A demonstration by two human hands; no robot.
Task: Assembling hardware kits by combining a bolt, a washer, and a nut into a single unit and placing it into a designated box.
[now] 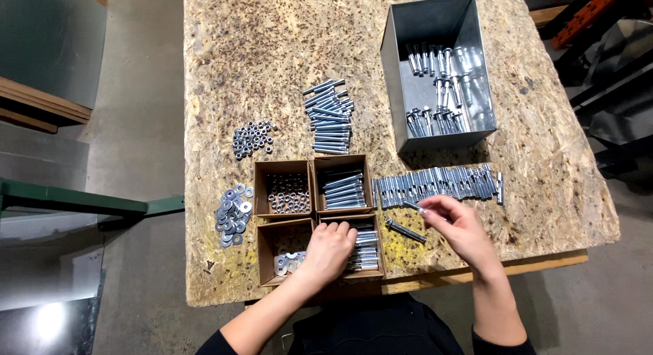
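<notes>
Right now the left hand (328, 249) reaches into the four-part cardboard tray (314, 215) at the near edge of the chipboard table (272, 42), fingers curled down over the divider between the washer compartment (289, 260) and the near bolt compartment (366, 249); whether it has gripped anything cannot be told, the palm hides it. The right hand (457, 226) pinches a bolt (416, 207) by fingertips, held just in front of the long row of finished bolts (439, 183) lying to the right of the tray. One more loose bolt (405, 230) lies on the table between the hands. Looks like the assembly step: a bolt is in hand and a washer or nut is being fetched. The next move calls for bringing both hands together and lining the small part up with the bolt end. Loose washers (232, 215), loose nuts (252, 139) and a bolt pile (330, 117) sit farther out; a metal bin (435, 28) holds more bolts.
</notes>
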